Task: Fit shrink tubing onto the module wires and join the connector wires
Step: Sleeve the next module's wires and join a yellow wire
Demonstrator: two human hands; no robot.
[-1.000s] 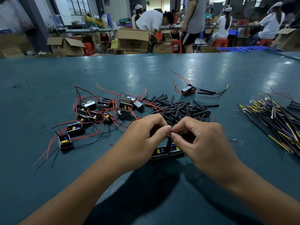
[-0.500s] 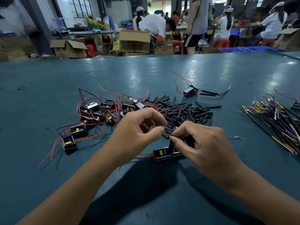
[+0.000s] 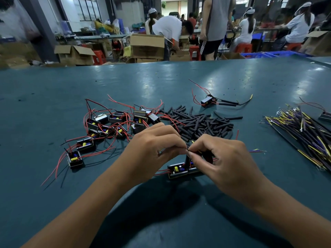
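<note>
A small black module [image 3: 176, 170] with yellow and blue parts lies on the green table just below my fingertips. A piece of black shrink tubing [image 3: 186, 160] stands up from it. My left hand [image 3: 152, 151] and my right hand [image 3: 225, 158] meet fingertip to fingertip above the module, each pinching thin wire ends at the same spot. A connector wire [image 3: 258, 150] with purple and yellow strands trails out to the right from under my right hand. What lies inside the pinch is hidden by my fingers.
A pile of black tubing pieces [image 3: 200, 122] lies behind my hands. Several modules with red wires [image 3: 111, 126] lie at the left. One module with tubing fitted [image 3: 208, 101] sits farther back. A bundle of connector wires [image 3: 304, 133] lies at the right. People work in the background.
My left hand drew away from my right hand half a second ago and has now come back, so the fingertips meet again above the module.
</note>
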